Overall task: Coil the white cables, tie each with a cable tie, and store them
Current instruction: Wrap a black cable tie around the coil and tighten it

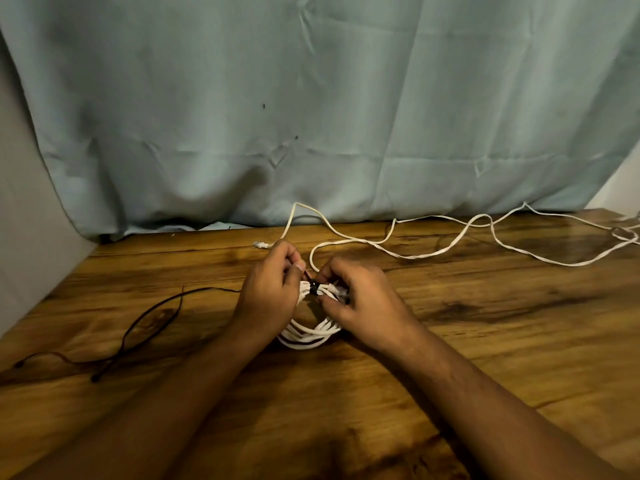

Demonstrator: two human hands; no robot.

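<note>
My left hand pinches the tail of the black cable tie wrapped round the white cable coil. My right hand grips that coil just beside the tie, fingers curled. The coil is at the middle of the wooden table, and a second white cable lies loose behind it.

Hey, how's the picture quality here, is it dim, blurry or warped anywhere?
Head view: dim, warm light; forearms go dark toward the bottom edge; curtain edges lean, wide-angle stretch; coil and tie between left hand and right hand look soft, fine detail lost.

no readable text, labels or signs
</note>
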